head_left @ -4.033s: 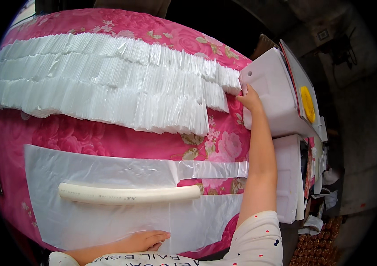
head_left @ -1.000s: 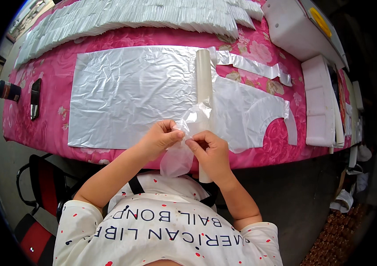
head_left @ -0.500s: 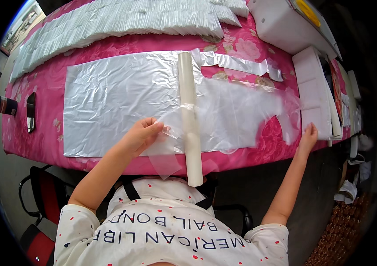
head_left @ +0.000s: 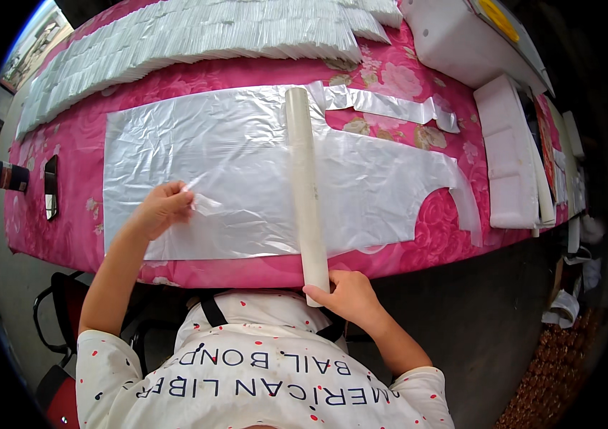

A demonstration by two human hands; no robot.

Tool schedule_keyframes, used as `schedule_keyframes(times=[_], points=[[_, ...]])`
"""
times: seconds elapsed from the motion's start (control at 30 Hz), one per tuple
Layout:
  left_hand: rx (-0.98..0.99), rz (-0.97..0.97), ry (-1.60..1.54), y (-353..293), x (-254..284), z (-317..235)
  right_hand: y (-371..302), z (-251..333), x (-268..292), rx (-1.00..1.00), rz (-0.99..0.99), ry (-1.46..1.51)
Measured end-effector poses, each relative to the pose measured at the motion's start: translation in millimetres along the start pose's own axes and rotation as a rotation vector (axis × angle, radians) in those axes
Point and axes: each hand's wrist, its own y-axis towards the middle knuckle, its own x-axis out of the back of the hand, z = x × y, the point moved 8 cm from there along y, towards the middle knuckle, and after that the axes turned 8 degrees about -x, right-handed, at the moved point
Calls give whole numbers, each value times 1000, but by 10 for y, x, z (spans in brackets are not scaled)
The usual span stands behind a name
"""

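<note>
Pipe (head_left: 305, 186) now gripped by right hand (head_left: 350, 293). Plastic apron (head_left: 372, 175) pinched in left hand (head_left: 162, 207), now farther left, apparently lying flatter.

On my left, a black phone-like slab (head_left: 51, 187) | near it, a dark jar (head_left: 7, 175) (standing or lying, I can't tell) | lower down, a red-and-black chair (head_left: 70, 304) | my pink floral tablecloth (head_left: 247, 273) | on my right, a white foam box (head_left: 443, 46), a yellow ring (head_left: 495, 20) near it | nearer me, a second foam box (head_left: 507, 157)
</note>
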Motion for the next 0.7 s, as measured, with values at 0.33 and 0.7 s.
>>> schedule_keyframes(times=[0.33, 0.7], points=[[-678, -539, 1165, -468, 687, -952, -26, 10, 46, -21, -48, -24], [-923, 70, 1129, 206, -1891, -204, -63, -85, 10, -49, 19, -56]])
